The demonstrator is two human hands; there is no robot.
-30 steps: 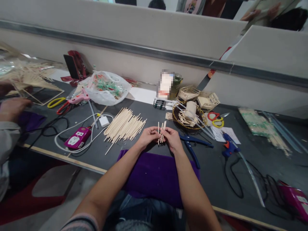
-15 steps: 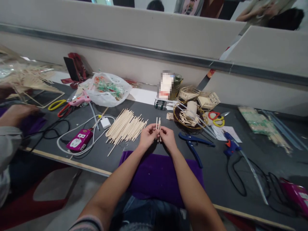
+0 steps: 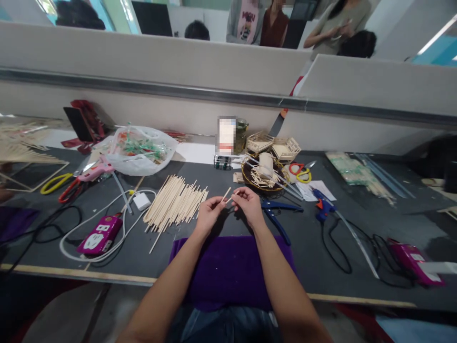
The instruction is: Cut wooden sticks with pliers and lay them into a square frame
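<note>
Above the far edge of a folded purple cloth (image 3: 235, 271), my two hands are close together. Between its thumb and fingers, my left hand (image 3: 210, 213) pinches a thin wooden stick (image 3: 227, 193), which tilts up to the right. My right hand (image 3: 250, 206) is closed in a pinch beside it, on what looks like the pale end of another stick, mostly hidden by the fingers. To the left of my hands lies a spread pile of wooden sticks (image 3: 174, 200). Blue-handled cutters (image 3: 276, 216) lie just right of my right hand.
Behind the hands are a basket of stick pieces (image 3: 264, 183) and small stick-built frames (image 3: 285, 150). A blue glue gun (image 3: 324, 205) with its cord and red-yellow scissors (image 3: 302, 171) lie right. Leftward are a plastic bag (image 3: 143, 152), pink glue gun (image 3: 95, 171) and magenta power strip (image 3: 102, 233).
The sticks stood upright between both hands before; now a tilted stick shows in the left hand, and the hands are slightly apart. The camera view has shifted right and up.
</note>
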